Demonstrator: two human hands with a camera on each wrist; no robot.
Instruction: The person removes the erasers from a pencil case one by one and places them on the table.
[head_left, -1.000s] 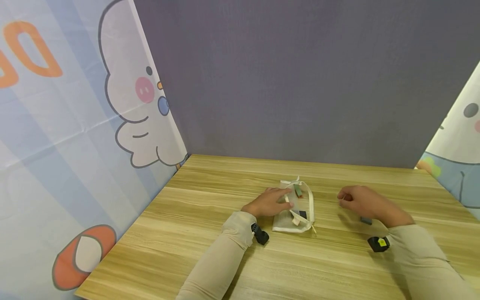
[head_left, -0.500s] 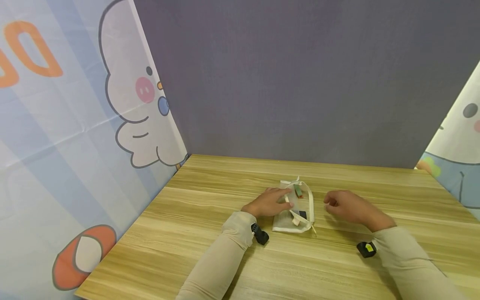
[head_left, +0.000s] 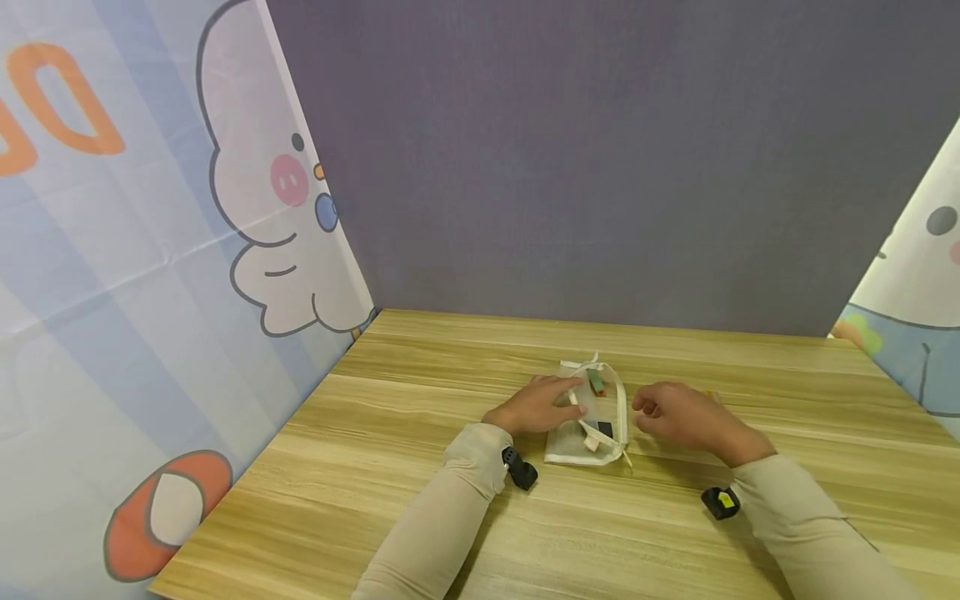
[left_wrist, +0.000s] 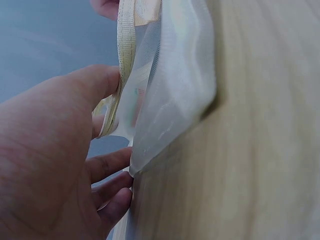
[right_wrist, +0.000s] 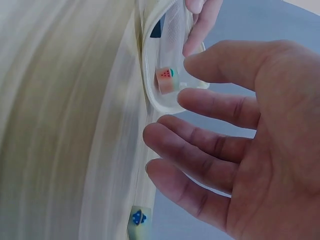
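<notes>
A white mesh zip pouch point(head_left: 622, 400) lies on the table with its mouth held wide. My left hand point(head_left: 534, 406) grips the near-left edge of that mouth, thumb and forefinger on the zipper tape in the left wrist view. Inside rest a small block with a watermelon print point(right_wrist: 165, 80), green and orange from above, and a dark block point(head_left: 605, 429). My right hand point(head_left: 678, 414) hovers just right of the mouth. Its fingers point(right_wrist: 190, 145) are loosely bent and spread, nothing between them in the right wrist view.
A pale block with a blue planet print point(right_wrist: 140, 222) lies on the wooden table point(head_left: 420, 467) beyond the right hand's fingers. A small yellowish thing point(head_left: 711, 394) peeks out behind that hand. A grey panel point(head_left: 600, 167) stands along the back.
My right hand has moved left toward the pouch's mouth. A dark block seen beside its wrist earlier is now hidden under the arm. The left hand and pouch have stayed put.
</notes>
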